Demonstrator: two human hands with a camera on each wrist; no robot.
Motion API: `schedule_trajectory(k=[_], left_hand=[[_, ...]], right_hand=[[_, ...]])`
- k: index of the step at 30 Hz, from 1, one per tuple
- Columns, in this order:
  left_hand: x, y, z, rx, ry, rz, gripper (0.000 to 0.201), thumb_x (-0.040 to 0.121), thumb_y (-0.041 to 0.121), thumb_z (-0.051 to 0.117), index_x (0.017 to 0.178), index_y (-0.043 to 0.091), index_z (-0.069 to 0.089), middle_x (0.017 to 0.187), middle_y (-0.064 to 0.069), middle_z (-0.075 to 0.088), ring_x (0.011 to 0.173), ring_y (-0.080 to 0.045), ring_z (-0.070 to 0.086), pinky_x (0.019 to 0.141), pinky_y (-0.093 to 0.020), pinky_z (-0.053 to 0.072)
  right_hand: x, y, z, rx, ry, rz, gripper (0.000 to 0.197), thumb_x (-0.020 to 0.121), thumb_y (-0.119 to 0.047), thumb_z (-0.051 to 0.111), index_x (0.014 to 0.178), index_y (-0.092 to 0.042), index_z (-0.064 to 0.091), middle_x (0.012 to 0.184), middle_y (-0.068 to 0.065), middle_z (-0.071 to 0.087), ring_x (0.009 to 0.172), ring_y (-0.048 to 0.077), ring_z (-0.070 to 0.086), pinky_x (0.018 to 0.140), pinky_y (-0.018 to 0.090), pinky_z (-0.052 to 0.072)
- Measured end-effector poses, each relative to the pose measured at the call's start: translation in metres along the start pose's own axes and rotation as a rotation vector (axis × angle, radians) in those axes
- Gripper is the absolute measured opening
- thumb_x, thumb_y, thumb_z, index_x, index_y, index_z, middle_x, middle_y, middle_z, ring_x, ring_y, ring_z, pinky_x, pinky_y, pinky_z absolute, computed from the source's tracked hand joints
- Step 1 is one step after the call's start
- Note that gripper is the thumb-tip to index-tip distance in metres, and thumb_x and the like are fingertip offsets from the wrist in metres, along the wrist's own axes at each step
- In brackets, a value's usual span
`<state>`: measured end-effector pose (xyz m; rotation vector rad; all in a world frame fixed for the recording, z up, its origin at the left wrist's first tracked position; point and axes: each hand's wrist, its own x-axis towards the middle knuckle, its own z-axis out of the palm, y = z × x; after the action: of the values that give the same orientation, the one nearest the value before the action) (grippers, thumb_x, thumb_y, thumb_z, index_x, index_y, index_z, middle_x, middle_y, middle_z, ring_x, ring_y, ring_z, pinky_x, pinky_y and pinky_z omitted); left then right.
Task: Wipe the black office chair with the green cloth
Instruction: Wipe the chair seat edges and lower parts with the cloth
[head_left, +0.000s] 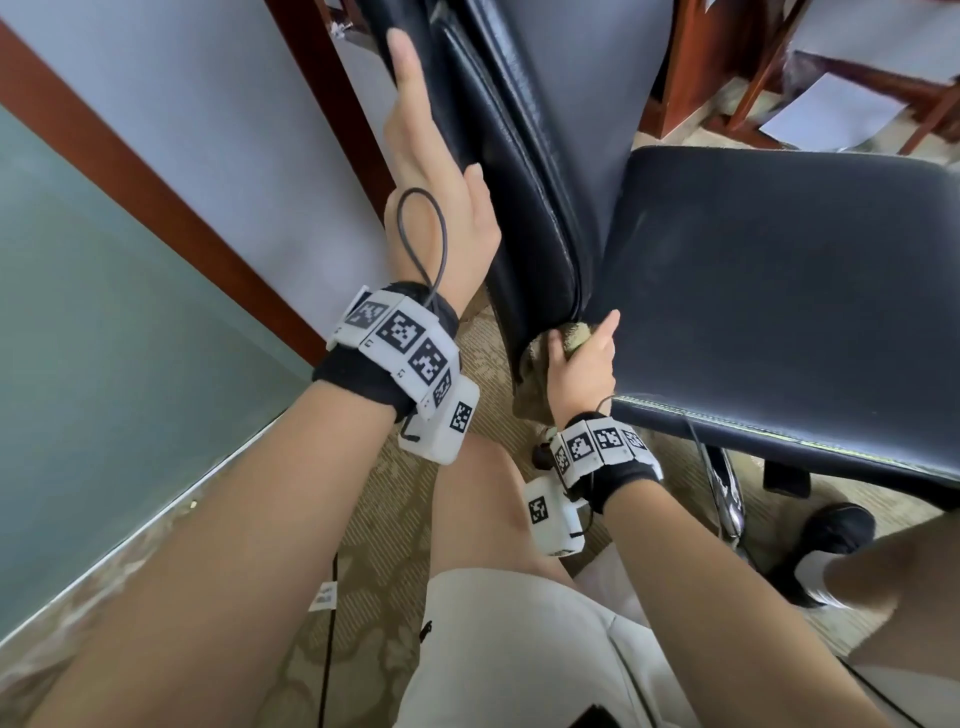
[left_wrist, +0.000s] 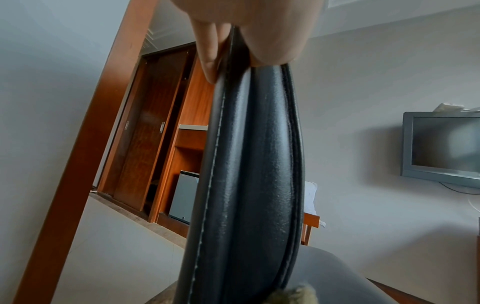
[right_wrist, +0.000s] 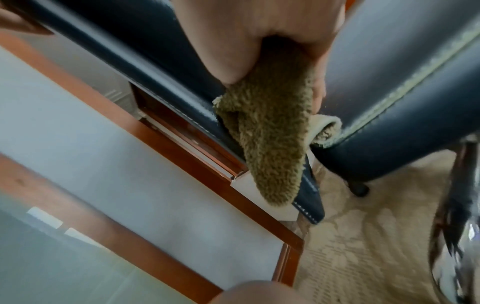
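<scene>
Head view: our left hand (head_left: 436, 208) clasps the chair (head_left: 779, 270) by its back edge, and our right hand (head_left: 582, 369) grips the cloth (head_left: 527, 384) at the seat-back gap. Left wrist: fingers (left_wrist: 207, 51) pinching that edge. Right wrist: cloth (right_wrist: 272, 133) bunched in our fist, touching the chair (right_wrist: 389, 82).

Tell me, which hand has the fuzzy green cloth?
The right hand, the lower one, grips the green cloth where the backrest meets the seat. The left hand, higher up, has no cloth; it holds only the backrest's edge.

The chair (head_left: 779, 270) is grained, faintly glossy black leather-like upholstery; the cloth (right_wrist: 272, 127) is shaggy, matt pile.
</scene>
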<state>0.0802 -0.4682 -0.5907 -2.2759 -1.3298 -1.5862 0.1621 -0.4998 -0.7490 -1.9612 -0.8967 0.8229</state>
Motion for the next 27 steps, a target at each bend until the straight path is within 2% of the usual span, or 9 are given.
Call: schedule_trajectory(k=[4,7,10,13,18,20,22,25,27], left_hand=[[-0.002,-0.001,0.001,0.03,0.024,0.014,0.066,0.075,-0.011,0.05,0.131,-0.029,0.019,0.138,-0.042,0.027,0.128,-0.025,0.023,0.106,-0.002,0.007],[-0.001,0.0,0.002,0.026,0.03,0.01,0.067,0.074,-0.013,0.05,0.131,-0.029,0.018,0.138,-0.043,0.026,0.128,-0.026,0.022,0.106,-0.001,0.007],[-0.001,-0.002,0.003,0.011,0.008,0.038,0.068,0.072,-0.018,0.049,0.13,-0.031,0.015,0.138,-0.048,0.018,0.131,-0.03,0.018,0.11,-0.007,0.006],[-0.001,-0.003,0.003,0.006,0.003,0.027,0.068,0.073,-0.019,0.047,0.13,-0.03,0.013,0.139,-0.048,0.015,0.134,-0.028,0.016,0.112,-0.011,0.005],[0.0,-0.003,0.003,-0.003,-0.001,-0.011,0.07,0.072,-0.019,0.046,0.132,-0.029,0.011,0.141,-0.045,0.016,0.133,-0.029,0.017,0.111,-0.01,0.005],[0.0,-0.002,0.003,0.026,0.0,-0.022,0.069,0.073,-0.016,0.047,0.133,-0.028,0.014,0.141,-0.044,0.019,0.132,-0.028,0.019,0.109,-0.005,0.006],[0.001,-0.002,0.003,0.054,0.014,-0.032,0.068,0.076,-0.012,0.049,0.133,-0.026,0.016,0.14,-0.041,0.024,0.13,-0.025,0.023,0.106,0.0,0.008],[0.001,0.001,0.003,0.08,0.03,-0.026,0.065,0.078,-0.01,0.049,0.133,-0.026,0.019,0.139,-0.041,0.027,0.128,-0.024,0.025,0.104,0.001,0.007],[0.0,0.003,0.003,0.109,0.055,-0.019,0.062,0.077,-0.009,0.049,0.132,-0.026,0.023,0.136,-0.041,0.032,0.124,-0.025,0.026,0.101,0.004,0.006]], right_hand=[[-0.01,-0.015,-0.027,0.078,0.128,-0.198,0.07,0.095,-0.035,0.049,0.15,-0.014,0.01,0.15,0.008,0.031,0.123,0.031,0.047,0.096,0.037,0.038],[-0.016,-0.042,-0.036,0.243,0.212,-0.48,0.071,0.091,-0.025,0.056,0.147,-0.006,0.017,0.149,0.013,0.031,0.136,0.025,0.034,0.109,0.034,0.032],[-0.01,-0.064,-0.031,0.203,0.248,-0.67,0.071,0.087,-0.031,0.054,0.143,0.004,0.025,0.146,0.022,0.032,0.137,0.034,0.029,0.115,0.04,0.023],[0.002,-0.068,-0.024,0.176,0.288,-0.661,0.076,0.084,-0.036,0.051,0.142,0.005,0.027,0.146,0.027,0.029,0.136,0.036,0.027,0.113,0.027,0.016],[0.011,-0.045,-0.019,0.22,0.188,-0.579,0.082,0.085,-0.02,0.066,0.144,0.008,0.016,0.15,0.028,0.017,0.14,0.036,0.019,0.104,0.0,0.011],[0.011,-0.042,-0.019,0.142,0.152,-0.543,0.084,0.085,-0.028,0.064,0.146,0.003,0.015,0.151,0.026,0.018,0.139,0.038,0.024,0.109,0.016,0.026],[0.006,-0.043,-0.016,-0.088,0.263,-0.45,0.083,0.082,-0.052,0.05,0.147,-0.006,0.023,0.146,0.025,0.032,0.128,0.041,0.04,0.096,0.047,0.044],[-0.002,-0.045,-0.023,-0.345,0.399,-0.332,0.087,0.075,-0.072,0.033,0.142,-0.018,0.039,0.116,0.018,0.057,0.083,0.032,0.059,0.053,0.036,0.046],[-0.005,-0.05,-0.033,-0.321,0.297,-0.281,0.085,0.078,-0.07,0.042,0.146,-0.022,0.029,0.114,0.015,0.049,0.073,0.025,0.055,0.053,0.031,0.04]])
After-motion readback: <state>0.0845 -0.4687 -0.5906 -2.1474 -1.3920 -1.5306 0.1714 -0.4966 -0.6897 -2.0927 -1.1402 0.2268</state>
